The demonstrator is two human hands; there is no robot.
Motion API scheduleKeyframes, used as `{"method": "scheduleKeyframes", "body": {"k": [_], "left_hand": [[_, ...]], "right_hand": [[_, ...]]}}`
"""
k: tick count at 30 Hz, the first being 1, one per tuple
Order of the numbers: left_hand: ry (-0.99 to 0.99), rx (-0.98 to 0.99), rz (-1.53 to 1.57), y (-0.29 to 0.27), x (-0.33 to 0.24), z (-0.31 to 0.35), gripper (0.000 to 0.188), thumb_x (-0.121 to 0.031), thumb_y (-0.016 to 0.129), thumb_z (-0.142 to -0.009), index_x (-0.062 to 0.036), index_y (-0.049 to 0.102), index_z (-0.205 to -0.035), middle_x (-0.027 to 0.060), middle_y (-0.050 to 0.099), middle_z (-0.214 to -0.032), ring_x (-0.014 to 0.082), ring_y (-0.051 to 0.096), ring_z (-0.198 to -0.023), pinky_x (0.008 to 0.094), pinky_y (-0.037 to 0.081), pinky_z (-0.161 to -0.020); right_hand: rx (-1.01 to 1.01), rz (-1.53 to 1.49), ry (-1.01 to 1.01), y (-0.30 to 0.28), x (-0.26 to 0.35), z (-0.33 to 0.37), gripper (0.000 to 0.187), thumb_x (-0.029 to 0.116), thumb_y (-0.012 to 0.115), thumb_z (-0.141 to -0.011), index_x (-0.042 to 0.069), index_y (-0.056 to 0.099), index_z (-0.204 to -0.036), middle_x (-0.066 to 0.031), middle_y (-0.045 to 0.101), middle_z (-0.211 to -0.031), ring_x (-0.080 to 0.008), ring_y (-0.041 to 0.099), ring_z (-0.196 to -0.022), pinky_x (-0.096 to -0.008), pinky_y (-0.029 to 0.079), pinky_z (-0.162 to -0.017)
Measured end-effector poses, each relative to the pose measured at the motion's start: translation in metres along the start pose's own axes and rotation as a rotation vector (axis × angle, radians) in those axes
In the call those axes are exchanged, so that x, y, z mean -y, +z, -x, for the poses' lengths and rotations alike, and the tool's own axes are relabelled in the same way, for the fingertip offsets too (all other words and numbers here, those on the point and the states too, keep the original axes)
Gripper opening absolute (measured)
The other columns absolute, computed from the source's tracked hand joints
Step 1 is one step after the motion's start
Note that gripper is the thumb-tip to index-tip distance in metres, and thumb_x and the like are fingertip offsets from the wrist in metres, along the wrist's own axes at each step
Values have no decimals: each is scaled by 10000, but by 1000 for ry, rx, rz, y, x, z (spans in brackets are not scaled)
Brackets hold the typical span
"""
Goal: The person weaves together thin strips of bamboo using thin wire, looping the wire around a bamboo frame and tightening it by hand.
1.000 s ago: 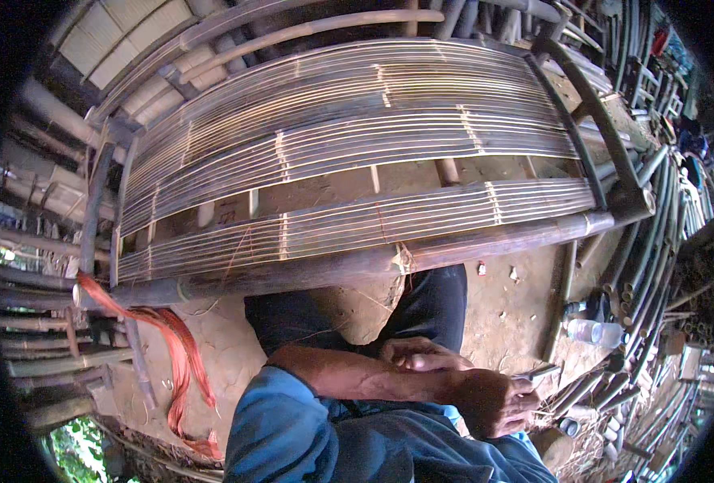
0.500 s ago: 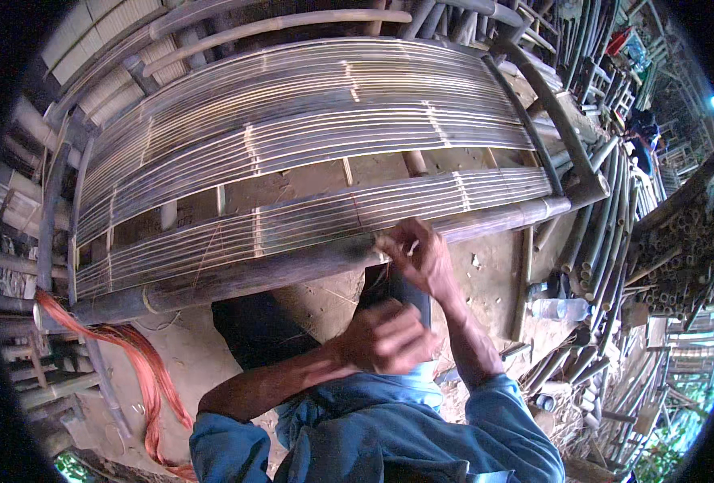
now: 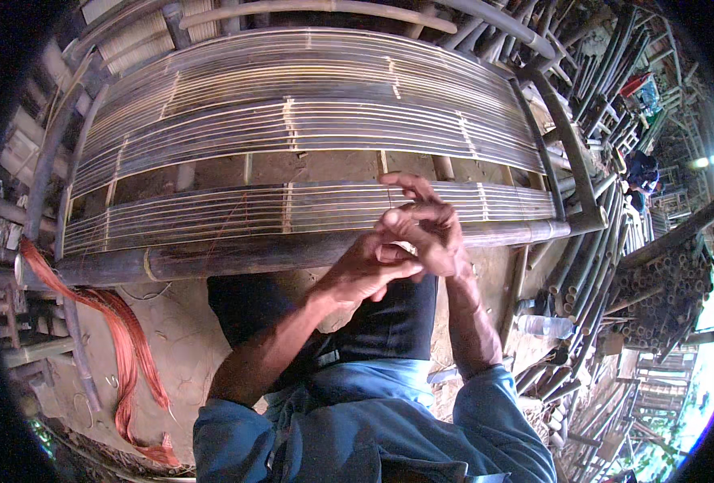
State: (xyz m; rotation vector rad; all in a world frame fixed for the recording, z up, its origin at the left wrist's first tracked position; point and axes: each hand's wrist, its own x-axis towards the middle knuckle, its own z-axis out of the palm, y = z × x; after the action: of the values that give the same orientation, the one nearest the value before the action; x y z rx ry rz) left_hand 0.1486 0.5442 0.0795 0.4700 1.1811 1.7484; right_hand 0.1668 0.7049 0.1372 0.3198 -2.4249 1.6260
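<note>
My two hands meet just above the front bamboo rail (image 3: 292, 249) of a slatted bamboo bench, close to its middle. My left hand (image 3: 365, 270) comes in from the left with its fingers closed, thumb toward my other hand. Touching or nearly touching it, my right hand (image 3: 433, 237) bends its fingers in a pinch, upper fingers raised over the slats. Whatever lies between the fingertips is too small to make out. Behind them stretches the seat of thin split-bamboo slats (image 3: 357, 125), bound across by pale ties. A fine reddish strand (image 3: 240, 201) crosses the front slats at left.
A bundle of orange-red strands (image 3: 115, 314) hangs off the rail's left end down to the ground. To the right lie a clear plastic bottle (image 3: 544, 326) and many bamboo poles (image 3: 590, 249). Stacked cut bamboo (image 3: 667, 290) stands farther right, with a person (image 3: 641, 171) beyond.
My left hand has risen from near my lap to meet my right hand at the rail. My right hand has shifted slightly right, its upper fingers lifting. The view has shifted a little.
</note>
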Motion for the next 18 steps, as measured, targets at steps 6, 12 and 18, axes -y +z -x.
{"method": "scheduleKeyframes", "body": {"k": [6,12,18], "left_hand": [[-19,-276,4,-94,-54,67,223,-292,685,-952,-71,713,-947,-59,457,-576,43,373,-469,241,265,-417],[204,-1009,-722,-183,-68,87,230,-247,765,-890,-17,762,-895,29,633,-640,100,558,-580,263,450,-536],[142,-635,-1333,-180,-33,-63,286,-163,716,-857,-64,653,-596,93,585,-513,175,577,-482,387,500,-534]], "right_hand": [[-56,120,214,-65,0,-25,250,215,650,-982,20,741,-1109,-113,716,-1065,-210,641,-997,-336,488,-913],[77,413,157,-91,-79,-43,341,335,680,-961,59,736,-1154,-111,746,-1053,-192,698,-922,-353,562,-816],[208,489,152,-69,-163,-70,244,234,684,-957,125,737,-1168,-122,747,-1083,-254,730,-948,-383,592,-815]]}}
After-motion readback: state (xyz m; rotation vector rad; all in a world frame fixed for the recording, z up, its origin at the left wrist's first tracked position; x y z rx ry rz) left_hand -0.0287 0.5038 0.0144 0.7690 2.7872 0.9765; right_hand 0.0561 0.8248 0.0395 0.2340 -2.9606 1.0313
